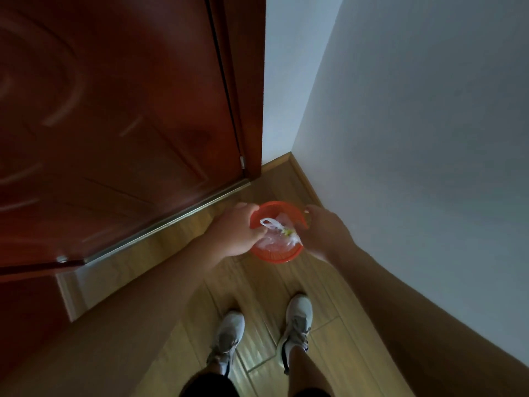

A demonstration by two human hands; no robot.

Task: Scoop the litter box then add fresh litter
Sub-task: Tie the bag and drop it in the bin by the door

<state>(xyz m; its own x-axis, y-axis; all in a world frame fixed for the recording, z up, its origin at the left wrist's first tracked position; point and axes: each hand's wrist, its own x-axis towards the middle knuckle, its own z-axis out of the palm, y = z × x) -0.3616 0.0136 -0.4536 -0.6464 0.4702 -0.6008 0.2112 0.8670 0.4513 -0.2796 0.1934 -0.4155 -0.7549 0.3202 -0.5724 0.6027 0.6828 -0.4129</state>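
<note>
A small orange slatted waste basket (275, 257) stands on the wooden floor in the corner beside the door. A clear plastic bag (279, 234) with some rubbish lies inside it. My left hand (239, 229) reaches over the basket's left rim, its fingers curled round the bag's edge. My right hand (322, 229) is at the basket's right rim, fingers curled on the rim or the bag there. No litter box or scoop is in view.
A dark red wooden door (114, 124) with a metal threshold strip (171, 222) fills the left. White walls (415, 138) close in on the right and behind the basket. My two feet in grey sneakers (297, 319) stand on the plank floor just below the basket.
</note>
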